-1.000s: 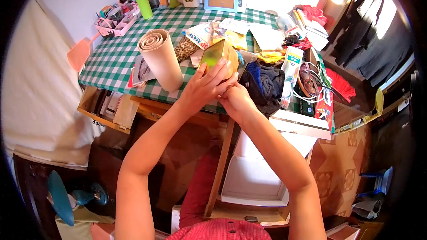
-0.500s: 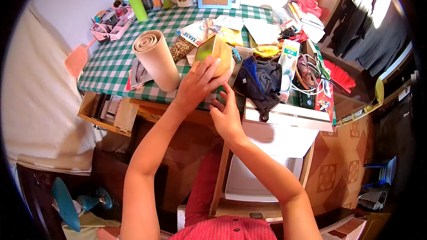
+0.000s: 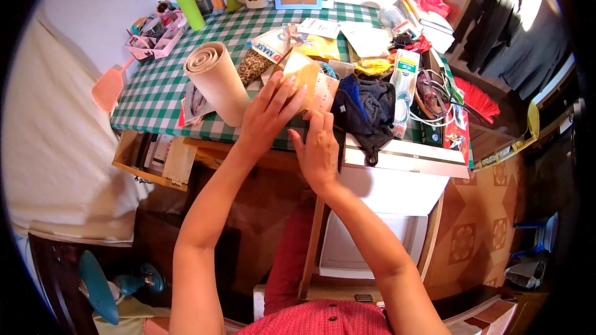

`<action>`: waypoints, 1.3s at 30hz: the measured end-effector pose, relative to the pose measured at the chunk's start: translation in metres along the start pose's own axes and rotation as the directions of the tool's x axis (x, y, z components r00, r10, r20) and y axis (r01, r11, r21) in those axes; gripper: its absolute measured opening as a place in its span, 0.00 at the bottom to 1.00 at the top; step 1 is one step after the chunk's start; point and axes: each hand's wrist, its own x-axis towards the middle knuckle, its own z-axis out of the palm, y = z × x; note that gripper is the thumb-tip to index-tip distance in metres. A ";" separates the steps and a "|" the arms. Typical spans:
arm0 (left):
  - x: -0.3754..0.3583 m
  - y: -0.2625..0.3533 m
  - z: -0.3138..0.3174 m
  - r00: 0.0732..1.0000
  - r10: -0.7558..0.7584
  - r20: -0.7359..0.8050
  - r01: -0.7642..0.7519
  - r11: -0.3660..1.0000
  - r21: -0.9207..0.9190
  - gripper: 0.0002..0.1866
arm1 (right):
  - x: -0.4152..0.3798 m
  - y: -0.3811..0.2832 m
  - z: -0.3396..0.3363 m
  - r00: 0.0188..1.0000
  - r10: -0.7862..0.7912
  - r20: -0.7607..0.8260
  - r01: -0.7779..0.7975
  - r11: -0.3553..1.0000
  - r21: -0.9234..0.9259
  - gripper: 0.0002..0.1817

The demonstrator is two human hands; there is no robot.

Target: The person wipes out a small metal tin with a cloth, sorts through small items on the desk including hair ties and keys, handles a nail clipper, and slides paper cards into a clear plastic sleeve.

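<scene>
A small yellowish box [image 3: 302, 72] with a pinkish printed side is held near the front edge of the table. My left hand [image 3: 269, 110] lies over its left and front side, fingers wrapped on it. Lower right of it, my right hand [image 3: 320, 152] has its fingertips closed on the lower edge of the pinkish part. Just left of my left hand stands a beige rolled mat [image 3: 225, 90]. A dark cloth with blue [image 3: 366, 108] lies to the right of the box.
The checkered tablecloth [image 3: 146, 102] bears a leopard-print item [image 3: 253, 67], a boxed toothbrush-like pack [image 3: 405, 77], a pink basket [image 3: 164, 42] and a picture frame [image 3: 298, 1]. Open drawers stick out at left [image 3: 181, 162] and below right [image 3: 313, 251].
The box has turned, so its open greenish inside no longer shows and a pinkish printed side does. My right hand's fingers have curled in against it. The view has shifted slightly.
</scene>
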 end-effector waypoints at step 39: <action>0.015 -0.010 -0.020 0.975 -0.209 0.072 0.202 0.975 0.093 0.28 | 0.023 0.014 0.028 0.986 0.002 -0.164 0.005 0.999 0.044 0.22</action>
